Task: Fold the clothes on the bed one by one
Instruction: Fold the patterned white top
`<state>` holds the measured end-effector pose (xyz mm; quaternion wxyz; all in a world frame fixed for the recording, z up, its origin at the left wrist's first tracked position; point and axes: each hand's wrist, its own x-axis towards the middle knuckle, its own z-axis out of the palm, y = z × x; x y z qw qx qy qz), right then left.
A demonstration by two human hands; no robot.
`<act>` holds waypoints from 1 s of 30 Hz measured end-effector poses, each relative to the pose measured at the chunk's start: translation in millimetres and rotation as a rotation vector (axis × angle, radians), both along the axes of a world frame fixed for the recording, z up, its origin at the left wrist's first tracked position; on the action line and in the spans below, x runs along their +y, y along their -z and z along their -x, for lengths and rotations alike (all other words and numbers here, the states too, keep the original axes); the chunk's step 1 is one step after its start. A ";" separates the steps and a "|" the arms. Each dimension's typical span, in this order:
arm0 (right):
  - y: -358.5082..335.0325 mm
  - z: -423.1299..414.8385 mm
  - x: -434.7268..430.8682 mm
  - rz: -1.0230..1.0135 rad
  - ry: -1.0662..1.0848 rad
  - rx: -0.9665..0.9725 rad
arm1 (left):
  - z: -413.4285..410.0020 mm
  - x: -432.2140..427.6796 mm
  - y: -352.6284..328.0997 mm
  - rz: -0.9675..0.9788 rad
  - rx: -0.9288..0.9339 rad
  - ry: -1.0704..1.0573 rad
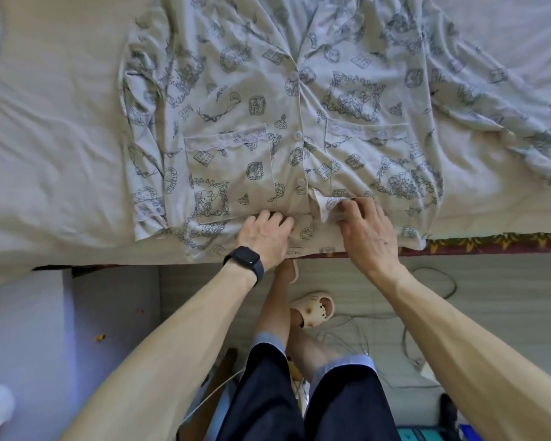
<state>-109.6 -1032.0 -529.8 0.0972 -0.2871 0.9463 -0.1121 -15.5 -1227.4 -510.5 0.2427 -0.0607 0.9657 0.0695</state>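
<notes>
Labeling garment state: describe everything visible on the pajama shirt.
The pajama shirt lies front-up on the bed sheet, collar far, hem at the near edge. Pale soft-looking fabric, dark line-drawn print, buttoned placket, two lace-trimmed pockets, wrinkled sleeves at its sides. The left-hand grip and right-hand grip hold its hem; one placket corner is turned up.

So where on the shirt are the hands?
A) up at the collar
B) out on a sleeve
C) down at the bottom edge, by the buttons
C: the left hand and the right hand are both at the bottom edge of the shirt, either side of the lowest button.
</notes>
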 end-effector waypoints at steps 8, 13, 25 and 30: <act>-16.8 1.2 20.3 0.083 -0.080 -0.004 | -31.9 -3.8 -13.5 -0.292 0.297 -0.218; -21.4 -50.0 45.1 0.055 -0.259 -0.056 | -65.5 15.7 -16.6 -0.281 0.450 -0.230; -24.7 -2.2 82.2 0.274 1.071 -0.531 | -83.1 -11.3 -9.7 -0.372 0.356 -1.785; -27.1 21.3 81.8 0.381 1.126 -0.741 | -81.7 -55.0 -20.1 -0.370 0.089 -1.704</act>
